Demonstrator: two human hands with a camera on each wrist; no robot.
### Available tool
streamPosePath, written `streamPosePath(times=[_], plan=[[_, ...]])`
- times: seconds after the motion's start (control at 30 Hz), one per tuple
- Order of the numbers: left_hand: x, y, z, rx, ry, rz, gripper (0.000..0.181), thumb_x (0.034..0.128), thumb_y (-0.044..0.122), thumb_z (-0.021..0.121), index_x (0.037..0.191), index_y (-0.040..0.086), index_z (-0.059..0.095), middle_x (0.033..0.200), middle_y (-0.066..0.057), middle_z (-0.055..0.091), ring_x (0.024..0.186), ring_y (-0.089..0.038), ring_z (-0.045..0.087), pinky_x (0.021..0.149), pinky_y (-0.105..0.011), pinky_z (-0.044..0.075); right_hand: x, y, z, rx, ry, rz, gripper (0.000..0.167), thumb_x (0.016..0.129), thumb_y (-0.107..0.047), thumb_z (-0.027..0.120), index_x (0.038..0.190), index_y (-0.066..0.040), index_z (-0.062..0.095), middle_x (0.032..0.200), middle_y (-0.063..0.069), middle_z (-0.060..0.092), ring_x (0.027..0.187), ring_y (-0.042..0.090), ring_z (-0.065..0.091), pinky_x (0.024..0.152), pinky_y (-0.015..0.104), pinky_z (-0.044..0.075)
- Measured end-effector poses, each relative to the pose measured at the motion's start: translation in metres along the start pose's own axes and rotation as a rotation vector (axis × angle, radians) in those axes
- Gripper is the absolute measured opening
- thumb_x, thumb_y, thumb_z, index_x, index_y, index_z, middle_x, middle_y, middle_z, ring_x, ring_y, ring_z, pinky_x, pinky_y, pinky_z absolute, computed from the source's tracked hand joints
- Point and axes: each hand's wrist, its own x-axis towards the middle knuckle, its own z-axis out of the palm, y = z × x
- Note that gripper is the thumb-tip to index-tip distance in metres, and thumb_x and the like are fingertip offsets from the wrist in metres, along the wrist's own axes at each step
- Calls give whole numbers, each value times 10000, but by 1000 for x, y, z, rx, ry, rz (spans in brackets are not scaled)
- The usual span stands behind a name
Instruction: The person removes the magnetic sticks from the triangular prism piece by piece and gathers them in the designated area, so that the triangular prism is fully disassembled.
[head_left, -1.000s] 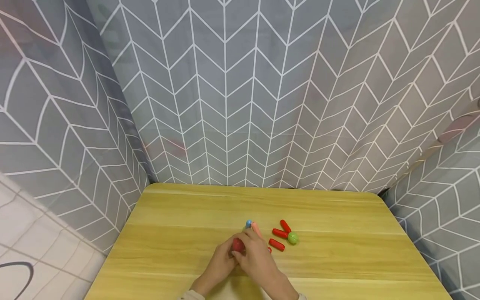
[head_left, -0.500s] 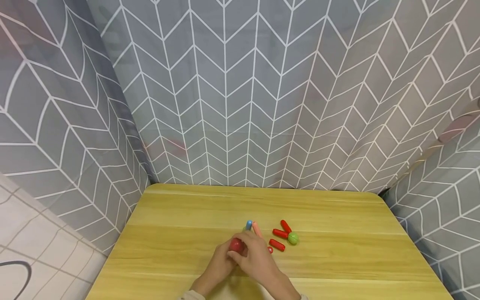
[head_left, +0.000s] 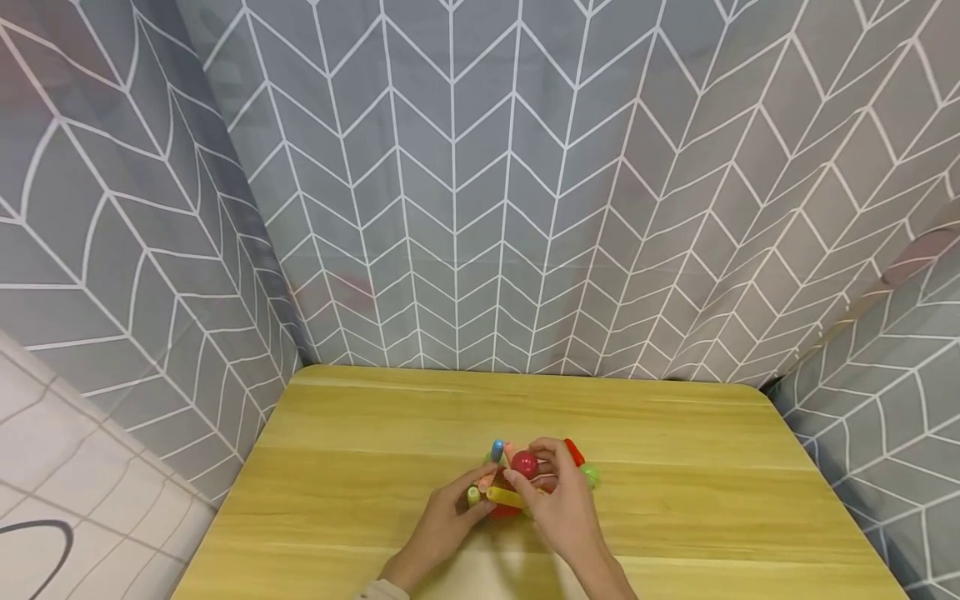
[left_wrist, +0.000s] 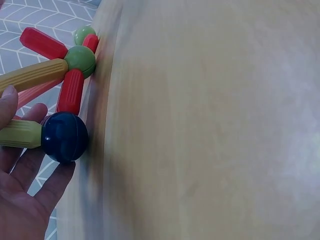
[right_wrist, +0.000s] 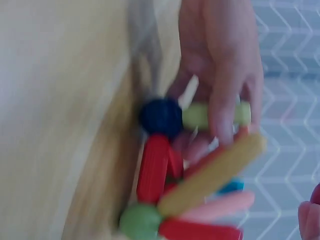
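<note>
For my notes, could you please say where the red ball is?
In the head view, the red ball is low, slightly right of centre, in the right hand, right of the blue rod.

At least two green balls [left_wrist: 81, 60], three red sticks [left_wrist: 71, 91], two pink sticks [head_left: 486, 481], one each of red ball [head_left: 524, 464], navy ball [left_wrist: 65, 137], blue stick [head_left: 497, 451], yellow stick [head_left: 506, 497], lime stick [left_wrist: 22, 133]

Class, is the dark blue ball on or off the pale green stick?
On: in both wrist views, the pale green stick meets the dark blue ball end-on, with no gap visible.
</note>
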Motion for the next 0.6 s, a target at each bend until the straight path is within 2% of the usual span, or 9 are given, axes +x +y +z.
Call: streamPosePath(times=[0.07,0.13,0.2,0.4,0.47,0.5,0.6], plan=[[0,1,0,-7,4,-1,503,959,317,654,1441,222,546,1423,-78,617,1196,-182,626,1006,-369,553,2,5,-7,6,52,22,399,829,-110,818,1156,-71,593,1034,76,716,867,85,655,741,183,584],[0,1,0,-21,-4,-4,504,962,299,651,1444,201,540,1432,-95,607,1264,-314,615,1026,-464,543,2,11,-13,-9,90,41,378,815,-98,829,1127,-68,617,989,71,723,835,66,642,724,172,576],[1,2,-1,-36,-10,-6,504,963,278,650,1445,185,537,1435,-125,598,1291,-369,594,1037,-496,526,1,17,-17,-40,114,59,379,798,-106,845,1110,-71,634,955,70,726,802,42,626,701,169,570],[2,3,-3,-16,-4,-9,508,964,289,648,1449,194,530,1429,-133,601,1307,-371,580,1044,-525,512,3,38,-23,-109,133,126,403,793,-92,844,1152,-60,663,1005,94,727,778,56,640,688,169,573],[2,2,-3,3,1,-8,508,964,305,645,1449,205,530,1422,-116,611,1299,-359,587,1042,-513,518,3,43,-24,-132,144,115,404,798,-71,835,1164,-38,668,1041,99,721,802,95,662,701,169,579],[2,2,-4,7,-1,-10,507,966,310,642,1449,211,529,1395,-110,635,1238,-356,624,1019,-493,541,3,46,-24,-150,153,100,407,795,-62,835,1166,-26,670,1046,98,718,808,116,673,702,171,582],[2,2,-4,24,3,-14,505,967,322,637,1449,215,529,1396,-101,636,1206,-359,637,1008,-478,550,2,55,-23,-206,174,29,405,780,-24,836,1149,14,675,1022,102,708,818,175,694,691,184,592]])
